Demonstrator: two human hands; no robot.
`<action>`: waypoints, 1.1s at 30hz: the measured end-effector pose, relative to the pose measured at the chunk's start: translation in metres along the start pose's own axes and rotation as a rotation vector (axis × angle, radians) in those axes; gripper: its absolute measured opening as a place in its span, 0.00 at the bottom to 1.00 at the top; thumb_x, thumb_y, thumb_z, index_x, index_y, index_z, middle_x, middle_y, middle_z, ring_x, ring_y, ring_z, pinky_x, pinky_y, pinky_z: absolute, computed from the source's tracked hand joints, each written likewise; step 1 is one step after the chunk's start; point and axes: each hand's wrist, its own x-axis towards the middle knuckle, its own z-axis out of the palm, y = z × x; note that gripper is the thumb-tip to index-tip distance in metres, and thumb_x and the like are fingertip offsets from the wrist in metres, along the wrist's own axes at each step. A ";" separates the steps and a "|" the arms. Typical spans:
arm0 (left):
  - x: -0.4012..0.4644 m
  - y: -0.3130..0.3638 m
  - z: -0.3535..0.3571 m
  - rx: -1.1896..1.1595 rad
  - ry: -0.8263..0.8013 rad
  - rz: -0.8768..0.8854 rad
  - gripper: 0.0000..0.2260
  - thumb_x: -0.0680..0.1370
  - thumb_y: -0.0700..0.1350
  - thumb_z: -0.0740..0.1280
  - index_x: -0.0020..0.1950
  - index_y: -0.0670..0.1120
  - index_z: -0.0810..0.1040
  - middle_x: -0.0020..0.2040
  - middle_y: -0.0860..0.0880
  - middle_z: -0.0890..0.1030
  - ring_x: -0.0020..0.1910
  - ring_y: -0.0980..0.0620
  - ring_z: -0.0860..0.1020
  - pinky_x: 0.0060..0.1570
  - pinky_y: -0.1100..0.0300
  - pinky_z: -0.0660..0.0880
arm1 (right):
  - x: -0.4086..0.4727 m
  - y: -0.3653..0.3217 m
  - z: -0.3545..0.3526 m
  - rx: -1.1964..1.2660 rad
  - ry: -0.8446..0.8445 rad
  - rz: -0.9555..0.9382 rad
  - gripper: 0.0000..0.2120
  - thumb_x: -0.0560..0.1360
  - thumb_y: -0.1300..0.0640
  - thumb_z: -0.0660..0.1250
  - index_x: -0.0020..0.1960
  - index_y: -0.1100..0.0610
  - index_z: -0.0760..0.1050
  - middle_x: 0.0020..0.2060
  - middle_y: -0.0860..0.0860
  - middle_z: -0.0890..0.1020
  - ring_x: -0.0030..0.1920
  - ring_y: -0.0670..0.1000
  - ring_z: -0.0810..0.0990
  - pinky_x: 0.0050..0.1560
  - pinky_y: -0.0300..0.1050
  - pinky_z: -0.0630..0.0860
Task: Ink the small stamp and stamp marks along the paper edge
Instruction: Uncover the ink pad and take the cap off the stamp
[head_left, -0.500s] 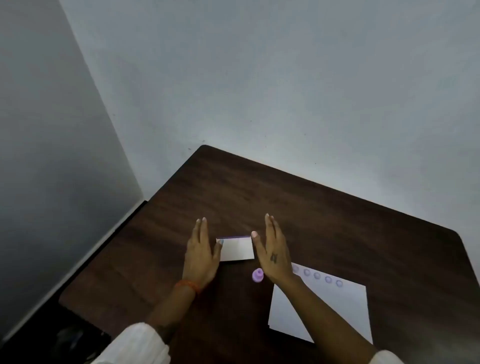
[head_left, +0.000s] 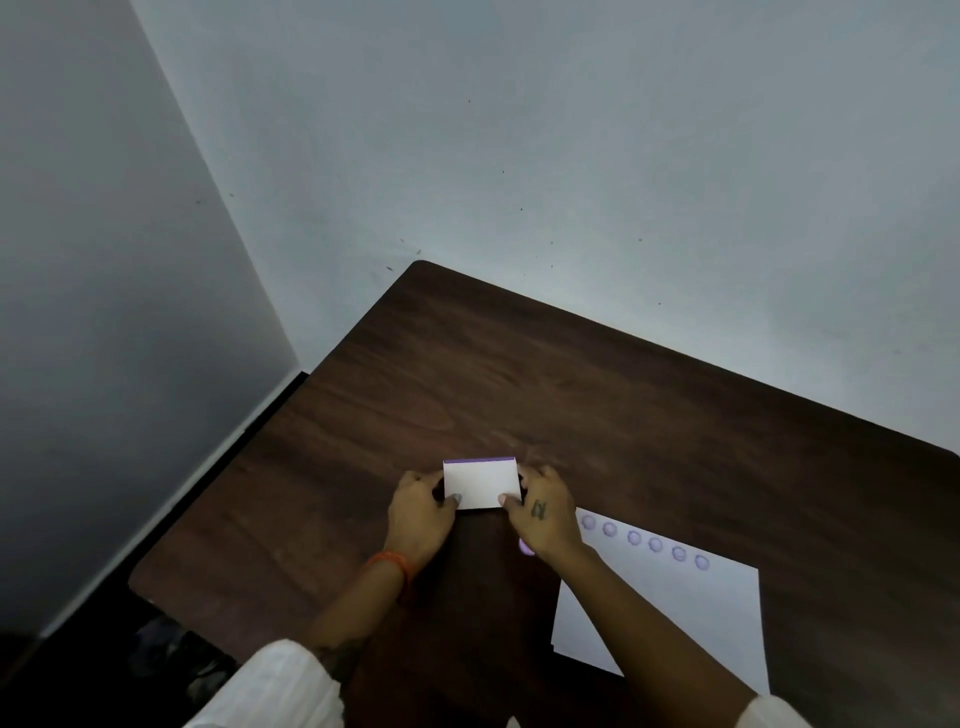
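A small white ink pad box (head_left: 480, 482) with a purple far edge sits on the dark wooden table (head_left: 571, 395). My left hand (head_left: 421, 512) grips its left side, thumb on the near corner. My right hand (head_left: 540, 512) grips its right side the same way. The small purple stamp (head_left: 525, 547) lies on the table just under my right wrist, mostly hidden. A white sheet of paper (head_left: 691, 618) lies to the right, with several round purple stamp marks (head_left: 644, 541) in a row along its far edge.
The table stands in a corner, with grey walls to the left and behind it. Its left edge drops to a dark floor (head_left: 104, 670). My right forearm crosses the paper's near left corner.
Both hands were flat and open on either side of the box. They have closed in and now hold its two sides. The view has shifted slightly.
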 end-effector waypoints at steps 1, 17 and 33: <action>0.001 0.001 0.001 0.003 0.004 -0.010 0.20 0.76 0.44 0.66 0.67 0.45 0.69 0.63 0.40 0.71 0.55 0.45 0.76 0.61 0.53 0.72 | 0.000 0.000 0.001 0.001 0.002 0.002 0.24 0.73 0.55 0.68 0.67 0.58 0.67 0.66 0.57 0.73 0.65 0.57 0.72 0.66 0.48 0.68; -0.045 -0.030 -0.023 -0.043 0.231 0.044 0.16 0.75 0.43 0.67 0.62 0.44 0.75 0.57 0.42 0.77 0.45 0.56 0.72 0.49 0.62 0.70 | -0.044 -0.023 0.018 0.082 -0.003 -0.118 0.25 0.73 0.57 0.68 0.68 0.54 0.66 0.63 0.55 0.75 0.59 0.53 0.77 0.63 0.51 0.75; -0.067 -0.050 -0.015 0.004 0.161 -0.070 0.25 0.74 0.45 0.69 0.69 0.45 0.66 0.66 0.41 0.70 0.57 0.44 0.75 0.59 0.51 0.75 | -0.072 -0.017 0.036 -0.009 -0.134 -0.104 0.28 0.73 0.58 0.68 0.70 0.56 0.63 0.69 0.53 0.68 0.66 0.53 0.71 0.68 0.43 0.67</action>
